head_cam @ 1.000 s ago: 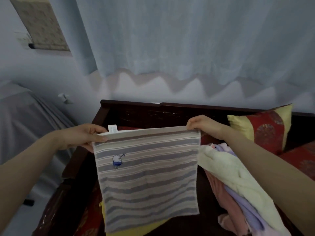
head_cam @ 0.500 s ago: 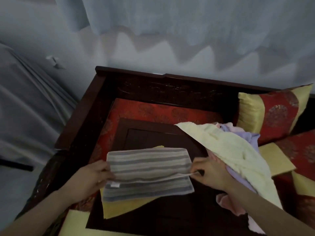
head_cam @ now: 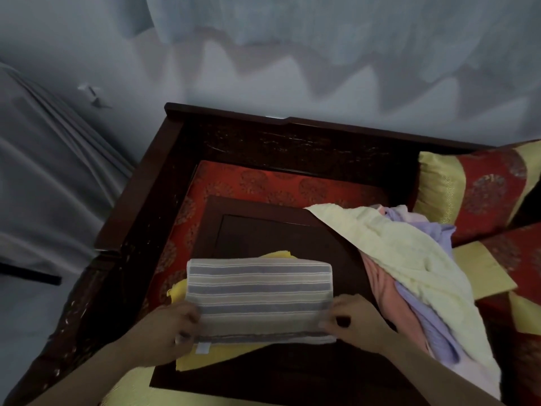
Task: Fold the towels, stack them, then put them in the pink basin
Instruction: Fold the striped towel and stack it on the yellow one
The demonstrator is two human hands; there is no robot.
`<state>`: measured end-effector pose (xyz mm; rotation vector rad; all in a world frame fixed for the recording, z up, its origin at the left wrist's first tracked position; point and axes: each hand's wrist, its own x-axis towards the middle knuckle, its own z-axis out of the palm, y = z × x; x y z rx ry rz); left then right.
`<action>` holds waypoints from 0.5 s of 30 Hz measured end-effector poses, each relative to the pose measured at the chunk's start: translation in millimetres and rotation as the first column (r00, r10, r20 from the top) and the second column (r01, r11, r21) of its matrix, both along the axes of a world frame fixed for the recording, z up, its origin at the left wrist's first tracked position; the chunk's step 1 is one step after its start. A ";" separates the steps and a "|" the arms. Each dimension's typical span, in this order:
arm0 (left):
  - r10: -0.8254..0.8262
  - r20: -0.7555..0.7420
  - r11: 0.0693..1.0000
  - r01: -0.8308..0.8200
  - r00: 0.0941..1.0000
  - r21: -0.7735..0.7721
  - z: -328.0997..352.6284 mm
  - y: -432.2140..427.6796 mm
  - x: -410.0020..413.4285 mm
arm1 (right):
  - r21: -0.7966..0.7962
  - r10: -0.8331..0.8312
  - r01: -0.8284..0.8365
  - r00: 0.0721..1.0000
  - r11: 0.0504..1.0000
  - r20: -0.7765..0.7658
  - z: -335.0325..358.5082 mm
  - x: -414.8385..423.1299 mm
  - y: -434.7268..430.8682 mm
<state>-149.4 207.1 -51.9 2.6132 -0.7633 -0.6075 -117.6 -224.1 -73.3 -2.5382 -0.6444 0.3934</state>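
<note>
Hands at the near edge of a folded striped towel (head_cam: 259,297): we see the left hand (head_cam: 167,332) pinching the towel's near left corner, fingers (head_cam: 187,317) closed over the doubled hem, where a small white label (head_cam: 202,348) pokes out. The right hand (head_cam: 355,320) grips the near right corner the same way, thumb and fingers pressed together on the cloth. The grey-and-cream towel lies flat, folded once into a wide band, on top of a yellow towel (head_cam: 210,357) whose edges show at its left, far and near sides. Both rest on a dark wooden surface (head_cam: 278,235) set on a red patterned cushion (head_cam: 263,183) inside a carved dark wood bench frame (head_cam: 292,142). To the right, just beside the right hand, we see a loose heap of unfolded towels (head_cam: 409,265), pale yellow on top, lilac and pink beneath, spilling over the edge of the surface. A red-and-gold pillow (head_cam: 480,189) leans behind the heap. A pale curtain (head_cam: 322,30) hangs over the wall beyond. We see no pink basin in this view.
</note>
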 end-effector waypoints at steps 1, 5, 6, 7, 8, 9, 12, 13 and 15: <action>0.214 -0.131 0.960 -0.234 0.968 -0.156 6.1 -5.7 2.6 | 0.148 -0.207 0.216 0.976 0.965 -0.070 -0.3 1.6 2.1; 0.865 -0.380 0.290 -0.944 0.328 -0.154 -12.5 -22.2 22.3 | 0.066 -0.658 0.769 0.585 0.636 -0.474 -8.7 14.2 24.7; 0.878 -0.399 0.251 -0.964 0.265 -0.088 -15.7 -27.3 26.2 | 0.006 -0.667 0.798 0.508 0.603 -0.545 -10.9 14.9 30.3; 0.873 -0.426 0.239 -0.970 0.239 -0.054 -15.9 -32.5 29.3 | -0.017 -0.671 0.819 0.458 0.574 -0.584 -11.6 16.2 35.5; 0.866 -0.450 0.222 -0.974 0.219 -0.047 -18.6 -35.1 33.4 | -0.016 -0.674 0.839 0.426 0.545 -0.604 -11.7 17.8 40.0; 0.869 -0.454 0.202 -0.978 0.199 -0.042 -17.6 -39.1 37.0 | -0.010 -0.678 0.859 0.397 0.512 -0.619 -12.6 19.9 43.5; 0.891 -0.415 0.177 -0.983 0.183 -0.053 -20.5 -44.3 47.8 | 0.017 -0.652 0.913 0.304 0.408 -0.695 -18.4 24.7 50.6; 0.894 -0.402 0.196 -0.980 0.197 -0.043 -19.0 -45.3 52.2 | 0.020 -0.647 0.922 0.287 0.388 -0.706 -19.6 25.4 52.2; 0.896 -0.389 0.217 -0.975 0.214 -0.037 -27.4 -38.8 60.4 | 0.040 -0.656 0.930 0.288 0.365 -0.698 -19.5 25.4 54.0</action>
